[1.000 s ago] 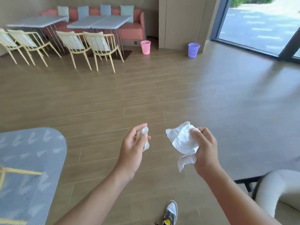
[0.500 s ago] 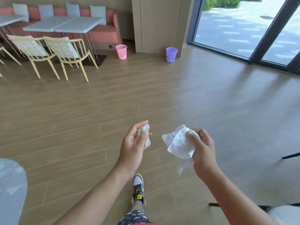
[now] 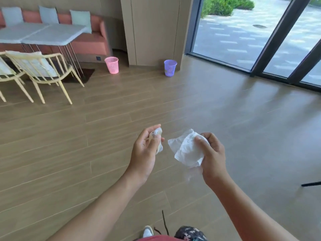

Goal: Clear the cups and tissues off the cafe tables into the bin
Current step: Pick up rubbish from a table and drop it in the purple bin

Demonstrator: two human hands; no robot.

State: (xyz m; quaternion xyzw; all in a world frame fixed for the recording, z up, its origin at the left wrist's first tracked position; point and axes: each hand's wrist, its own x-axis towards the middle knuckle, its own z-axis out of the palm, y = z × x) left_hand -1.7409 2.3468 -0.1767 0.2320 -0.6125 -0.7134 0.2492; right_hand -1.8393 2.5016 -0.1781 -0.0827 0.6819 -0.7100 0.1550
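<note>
Our right hand [image 3: 214, 159] grips a loose tissue [image 3: 186, 151]; our left hand [image 3: 145, 152] pinches a small wad [image 3: 158, 136], perhaps tissue. The pink bin [image 3: 112, 65] and purple bin [image 3: 170, 67] stand well apart from us, so a trailing corner could slip free on the way.

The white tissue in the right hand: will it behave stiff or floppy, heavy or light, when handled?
Probably floppy: the white tissue is crumpled in the right hand, with a corner hanging below. It is likely very light, as thumb and fingertips alone hold it. It may drift if thrown.
</note>
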